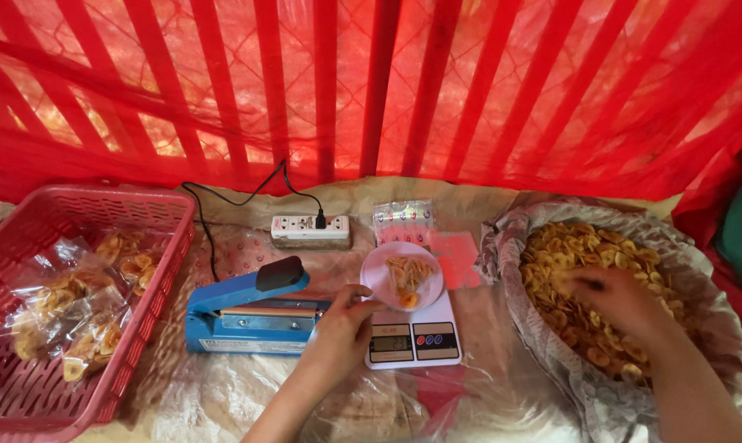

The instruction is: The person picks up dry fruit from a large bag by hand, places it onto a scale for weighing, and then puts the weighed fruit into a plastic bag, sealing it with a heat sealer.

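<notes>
My left hand [344, 321] rests at the near left edge of a white digital kitchen scale [412, 335], fingertips touching the rim of a small bowl [401, 276] that sits on it with a few yellow chips inside. My right hand [613, 297], blurred, is down in a large lined basket of yellow banana chips [588, 289] on the right, fingers among the chips. Whether it grips any is unclear.
A blue heat sealer [244, 316] lies left of the scale. A red plastic basket [76, 215] at the left holds several sealed chip bags. A white power strip [309, 228] and small printed empty bags [402, 221] lie behind. Red slats and netting form the back wall.
</notes>
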